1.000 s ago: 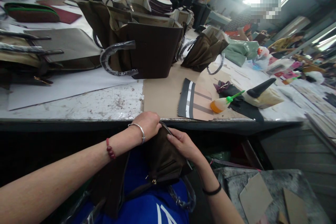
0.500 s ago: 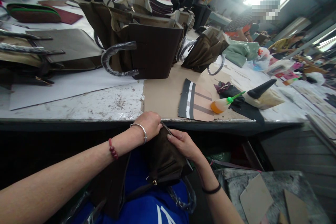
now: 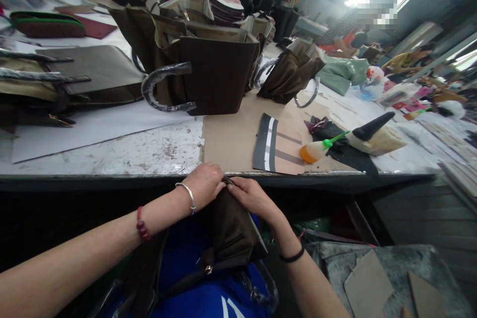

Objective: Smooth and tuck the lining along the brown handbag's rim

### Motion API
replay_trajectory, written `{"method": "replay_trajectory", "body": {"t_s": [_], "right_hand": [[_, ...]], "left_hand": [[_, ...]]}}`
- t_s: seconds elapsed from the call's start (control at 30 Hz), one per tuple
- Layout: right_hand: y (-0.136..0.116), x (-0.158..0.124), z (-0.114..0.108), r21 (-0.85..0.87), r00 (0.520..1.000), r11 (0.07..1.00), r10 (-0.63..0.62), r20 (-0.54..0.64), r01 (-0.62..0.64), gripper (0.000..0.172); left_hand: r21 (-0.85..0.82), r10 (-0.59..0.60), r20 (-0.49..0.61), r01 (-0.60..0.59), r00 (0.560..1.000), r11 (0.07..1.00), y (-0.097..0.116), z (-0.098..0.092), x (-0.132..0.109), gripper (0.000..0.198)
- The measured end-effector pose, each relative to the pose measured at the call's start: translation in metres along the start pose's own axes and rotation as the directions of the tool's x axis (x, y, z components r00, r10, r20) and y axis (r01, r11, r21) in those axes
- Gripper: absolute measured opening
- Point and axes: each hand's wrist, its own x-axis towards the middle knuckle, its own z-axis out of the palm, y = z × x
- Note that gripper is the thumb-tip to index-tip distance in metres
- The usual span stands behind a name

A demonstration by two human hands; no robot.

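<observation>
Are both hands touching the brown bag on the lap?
Touching. The head view shows the left hand and right hand pinching the brown bag's top edge.

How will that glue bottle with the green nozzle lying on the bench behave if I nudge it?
The glue bottle lies on its side on the brown card sheet, so it will probably roll or pivot rather than tip. It looks like small, soft plastic, likely light and squeezable. Its green nozzle rests against dark scraps, which may check it.
</observation>
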Motion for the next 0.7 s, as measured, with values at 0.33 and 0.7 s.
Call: {"method": "replay_trajectory", "body": {"t_s": [0.33, 0.7], "right_hand": [[0.001, -0.008, 0.001, -0.015, 1.000, 1.000, 0.020, -0.023, -0.021, 0.023], [0.007, -0.006, 0.004, 0.176, 0.997, 0.984, 0.007, -0.073, 0.005, 0.033]], "left_hand": [[-0.141, -0.004, -0.147, -0.017, 0.989, 0.990, -0.021, 0.003, -0.019, 0.014], [-0.070, -0.106, -0.156, 0.096, 0.982, 0.993, -0.020, 0.005, -0.010, 0.019]]}}
